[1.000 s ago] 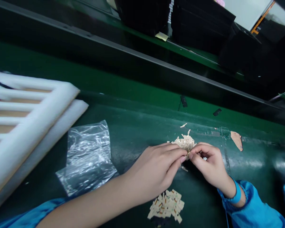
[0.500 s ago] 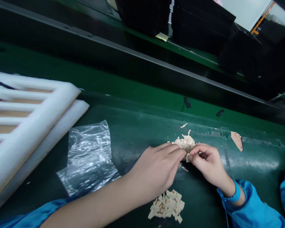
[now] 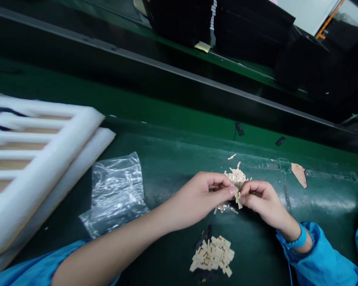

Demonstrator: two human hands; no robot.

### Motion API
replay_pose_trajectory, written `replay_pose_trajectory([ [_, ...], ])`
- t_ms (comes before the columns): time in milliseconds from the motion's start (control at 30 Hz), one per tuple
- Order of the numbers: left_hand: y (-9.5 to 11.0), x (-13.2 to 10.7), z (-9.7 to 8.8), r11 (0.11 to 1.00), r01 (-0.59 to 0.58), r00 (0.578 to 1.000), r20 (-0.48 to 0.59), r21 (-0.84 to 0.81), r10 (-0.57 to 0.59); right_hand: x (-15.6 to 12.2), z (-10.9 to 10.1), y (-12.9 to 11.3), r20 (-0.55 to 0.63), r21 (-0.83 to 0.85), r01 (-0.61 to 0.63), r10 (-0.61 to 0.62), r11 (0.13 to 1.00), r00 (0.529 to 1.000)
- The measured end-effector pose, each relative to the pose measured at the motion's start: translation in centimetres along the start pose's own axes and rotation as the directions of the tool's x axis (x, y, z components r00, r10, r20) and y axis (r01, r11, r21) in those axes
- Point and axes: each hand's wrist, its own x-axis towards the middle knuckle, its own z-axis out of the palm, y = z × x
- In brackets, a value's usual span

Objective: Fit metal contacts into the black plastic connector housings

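My left hand (image 3: pixel 201 196) and my right hand (image 3: pixel 264 200) meet fingertip to fingertip over the dark green belt (image 3: pixel 173 159). Together they pinch one small beige strip piece (image 3: pixel 238 198) between thumbs and forefingers. Just behind the fingers lies a loose heap of beige strip pieces (image 3: pixel 236 176). A second, flatter pile of small beige pieces with orange marks (image 3: pixel 212 256) lies nearer to me, below my hands. Both forearms wear blue sleeves.
A crumpled clear plastic bag (image 3: pixel 116 192) lies left of my hands. White foam frames (image 3: pixel 41 155) are stacked at the far left. A torn tan scrap (image 3: pixel 298 174) sits at the right. Black boxes (image 3: pixel 250 28) stand on the shelf behind the metal rail.
My left hand has curled and lifted slightly, uncovering the near pile. The pinched piece now shows between the fingertips. The view has shifted a little.
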Motion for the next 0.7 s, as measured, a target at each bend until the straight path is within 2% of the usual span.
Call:
replay_pose_trajectory([
  [67, 0.0, 0.1, -0.1, 1.000, 0.005, 1.000, -0.016, -0.003, -0.006, -0.1, 0.2, 0.2, 0.009, 0.010, 0.007, -0.007, 1.000, 1.000],
  [233, -0.4, -0.1, 0.0, 0.992, -0.033, 0.989, -0.137, 0.120, 0.050, -0.2, 0.6, 0.6, -0.003, -0.029, 0.057, -0.057, 0.998, 0.998],
  [300, -0.7, -0.4, 0.1, 0.967, -0.065, 0.968, -0.220, 0.247, 0.121, -0.1, 0.5, 0.8, -0.040, -0.048, 0.096, -0.098, 0.994, 0.994],
  [367, -1.0, -0.8, 0.2, 0.894, -0.157, 0.926, -0.251, 0.419, 0.280, 0.0, 0.4, 0.8, -0.084, -0.054, 0.135, -0.139, 0.989, 0.987],
  [433, -1.3, -1.1, 0.4, 0.775, -0.300, 0.874, -0.165, 0.556, 0.457, 0.0, 0.4, 0.7, -0.098, -0.056, 0.173, -0.178, 0.983, 0.979],
  [500, -1.6, -1.4, 0.5, 0.669, -0.411, 0.824, -0.062, 0.619, 0.564, 0.0, 0.3, 0.6, -0.085, -0.066, 0.223, -0.228, 0.973, 0.970],
  [567, -1.8, -1.5, 0.7, 0.611, -0.444, 0.799, -0.019, 0.656, 0.601, 0.0, 0.4, 0.6, -0.072, -0.078, 0.271, -0.276, 0.959, 0.958],
  [700, -2.0, -1.5, 0.7, 0.572, -0.449, 0.790, 0.007, 0.687, 0.613, -0.2, 0.5, 0.5, -0.062, -0.128, 0.315, -0.324, 0.940, 0.944],
])
